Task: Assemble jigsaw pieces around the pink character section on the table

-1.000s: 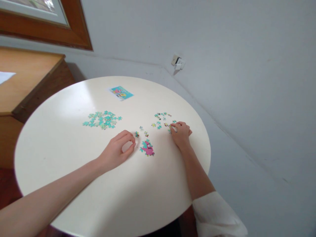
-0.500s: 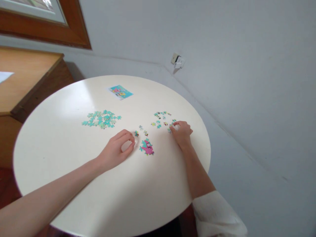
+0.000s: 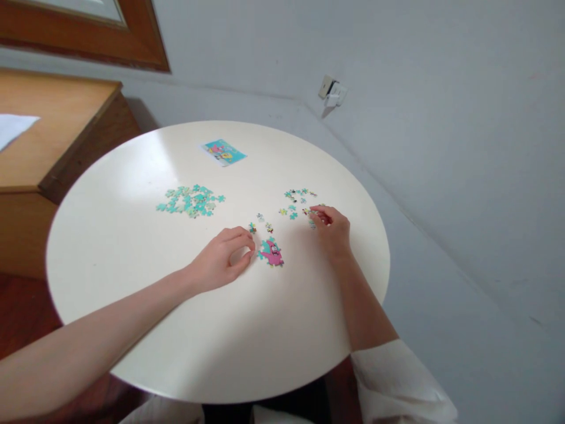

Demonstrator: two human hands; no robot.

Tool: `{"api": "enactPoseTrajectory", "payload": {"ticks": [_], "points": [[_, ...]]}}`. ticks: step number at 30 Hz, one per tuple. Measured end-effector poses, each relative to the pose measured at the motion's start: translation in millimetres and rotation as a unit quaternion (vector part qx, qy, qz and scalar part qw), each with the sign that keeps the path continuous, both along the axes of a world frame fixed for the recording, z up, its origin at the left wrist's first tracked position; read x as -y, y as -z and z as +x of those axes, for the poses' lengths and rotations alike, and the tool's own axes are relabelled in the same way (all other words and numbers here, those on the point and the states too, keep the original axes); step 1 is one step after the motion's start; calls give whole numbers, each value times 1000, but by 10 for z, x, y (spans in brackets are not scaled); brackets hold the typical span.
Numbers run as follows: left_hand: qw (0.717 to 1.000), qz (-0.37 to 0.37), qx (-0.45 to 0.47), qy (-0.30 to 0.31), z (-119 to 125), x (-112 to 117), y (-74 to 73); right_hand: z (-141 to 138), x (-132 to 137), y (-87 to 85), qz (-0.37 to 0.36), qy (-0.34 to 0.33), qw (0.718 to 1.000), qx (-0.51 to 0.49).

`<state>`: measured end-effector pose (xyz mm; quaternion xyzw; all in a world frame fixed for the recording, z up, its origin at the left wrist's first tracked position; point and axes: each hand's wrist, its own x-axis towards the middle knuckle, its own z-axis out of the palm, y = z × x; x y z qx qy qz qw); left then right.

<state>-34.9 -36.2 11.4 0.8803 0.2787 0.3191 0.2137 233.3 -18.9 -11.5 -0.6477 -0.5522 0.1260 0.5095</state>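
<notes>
My left hand [image 3: 225,256] rests on the table beside a joined patch of jigsaw puzzle [image 3: 274,253] showing a pink starfish on turquoise. Its thumb and forefinger curl into a ring, tips together, with no piece visible between them. Just beyond the patch lie a few loose pieces, one a dark multicoloured puzzle piece [image 3: 252,228]. To the right, my right hand [image 3: 331,227] is over a group of loose pieces, thumb and fingers bent but apart. Near its fingertips lies a yellow and red puzzle piece [image 3: 305,212]; the palm partly hides other pieces.
A pile of turquoise puzzle pieces [image 3: 194,201] lies left of centre on the round white table [image 3: 247,341]. Farther back is a picture card [image 3: 223,152]. A wooden cabinet [image 3: 57,129] stands at left; the wall with a socket [image 3: 332,91] borders the right side.
The view has shifted, so the table sits higher and farther right. My right thumb and fingers have drawn closer together over the pieces. My left hand is slightly nearer the starfish patch.
</notes>
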Motion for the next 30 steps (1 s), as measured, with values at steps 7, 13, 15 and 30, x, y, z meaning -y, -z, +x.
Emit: {"api": "enactPoseTrajectory", "payload": {"ticks": [7, 13, 15, 30], "points": [[995, 2, -51, 86, 32, 44, 16, -134, 21, -29, -21, -28, 992, -120], [983, 14, -143, 115, 33, 62, 62, -261, 104, -210, -90, -82, 983, -140], [979, 20, -159, 122, 35, 64, 76, -281, 173, -262, -110, -99, 978, -149], [969, 17, -207, 136, 37, 63, 52, -490, 642, -201, -217, -112, 950, -195]]}}
